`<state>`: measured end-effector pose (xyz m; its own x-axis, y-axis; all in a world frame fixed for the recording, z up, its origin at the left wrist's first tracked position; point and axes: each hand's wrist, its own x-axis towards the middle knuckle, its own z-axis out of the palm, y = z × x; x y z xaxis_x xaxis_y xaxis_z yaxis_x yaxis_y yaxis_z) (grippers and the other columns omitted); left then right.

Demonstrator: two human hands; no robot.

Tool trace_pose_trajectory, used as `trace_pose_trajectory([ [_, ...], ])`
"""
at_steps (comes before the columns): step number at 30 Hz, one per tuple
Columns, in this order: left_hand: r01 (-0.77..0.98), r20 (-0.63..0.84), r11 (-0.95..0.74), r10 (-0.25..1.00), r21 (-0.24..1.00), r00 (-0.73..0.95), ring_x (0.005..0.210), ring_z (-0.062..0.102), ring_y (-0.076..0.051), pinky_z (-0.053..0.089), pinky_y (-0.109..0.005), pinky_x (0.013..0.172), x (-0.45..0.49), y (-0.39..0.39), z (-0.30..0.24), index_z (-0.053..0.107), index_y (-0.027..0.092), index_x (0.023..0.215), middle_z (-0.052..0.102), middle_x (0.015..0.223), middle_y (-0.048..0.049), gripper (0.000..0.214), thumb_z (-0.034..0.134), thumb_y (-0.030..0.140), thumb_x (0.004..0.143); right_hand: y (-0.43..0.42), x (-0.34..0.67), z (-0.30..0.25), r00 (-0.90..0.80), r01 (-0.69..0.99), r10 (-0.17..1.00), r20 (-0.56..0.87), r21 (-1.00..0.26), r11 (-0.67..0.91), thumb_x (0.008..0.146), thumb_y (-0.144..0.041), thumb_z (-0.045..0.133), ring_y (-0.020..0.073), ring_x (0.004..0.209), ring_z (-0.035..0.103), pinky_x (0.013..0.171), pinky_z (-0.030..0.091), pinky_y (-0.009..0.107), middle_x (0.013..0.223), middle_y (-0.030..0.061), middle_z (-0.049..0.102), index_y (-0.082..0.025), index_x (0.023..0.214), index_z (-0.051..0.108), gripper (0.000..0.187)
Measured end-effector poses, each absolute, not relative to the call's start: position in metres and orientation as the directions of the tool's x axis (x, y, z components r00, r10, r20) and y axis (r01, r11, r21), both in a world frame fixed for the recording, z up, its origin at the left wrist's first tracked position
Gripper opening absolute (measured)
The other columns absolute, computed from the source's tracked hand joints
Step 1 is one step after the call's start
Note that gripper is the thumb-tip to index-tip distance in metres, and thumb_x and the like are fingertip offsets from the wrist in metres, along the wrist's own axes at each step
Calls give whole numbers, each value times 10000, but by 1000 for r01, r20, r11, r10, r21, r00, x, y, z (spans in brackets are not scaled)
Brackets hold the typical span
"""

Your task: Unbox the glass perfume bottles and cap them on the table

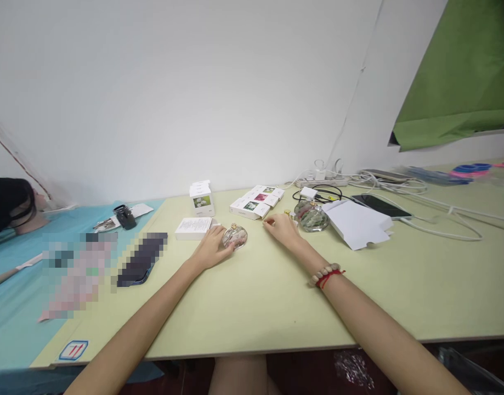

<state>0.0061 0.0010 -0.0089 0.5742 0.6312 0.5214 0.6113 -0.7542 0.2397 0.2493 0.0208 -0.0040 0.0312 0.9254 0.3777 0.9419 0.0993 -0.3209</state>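
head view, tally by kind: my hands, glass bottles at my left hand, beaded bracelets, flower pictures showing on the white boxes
Hands: 2 (left hand, right hand)
Glass bottle at the left hand: 1
Beaded bracelet: 1
Flower pictures: 4
Total: 8

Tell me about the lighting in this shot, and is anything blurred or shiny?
Head view overall: soft, diffuse light; head view, far right: the blue and pink items look smeared; head view, left: mosaic blocks cover much of a dark flat item; head view, centre: small glints on the clear bottle at the left hand.
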Motion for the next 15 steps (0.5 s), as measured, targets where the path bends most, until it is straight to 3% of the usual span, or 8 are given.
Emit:
trace_pose_trajectory([
  [4,608,514,-758,628,235,584,960,483,-231,400,-397,821,5,2,-10,519,201,947,536,967,-78,213,449,354,818,24,254,0,111,911,868,485,-398,106,832,-297,393,187,798,576,661,384,266,906,102,635,-170,860,658,296],
  [8,611,511,-755,632,237,583,974,476,-232,396,-400,826,4,2,-10,512,200,952,531,986,-80,219,446,361,818,30,266,5,202,808,736,646,-535,247,795,-317,481,161,727,579,697,430,280,912,100,613,-136,999,600,298],
  [11,614,509,-753,635,237,582,980,473,-233,393,-403,830,3,2,-11,505,202,964,528,987,-79,226,444,365,820,32,273,6,233,739,679,696,-580,341,730,-303,565,165,710,585,661,464,284,868,99,609,-113,969,600,307],
  [15,615,507,-753,635,235,584,970,475,-231,394,-395,828,3,3,-12,502,201,956,526,980,-81,230,445,378,820,32,275,5,258,713,636,728,-587,383,724,-256,548,172,726,596,615,486,284,925,125,594,-105,908,622,250],
])
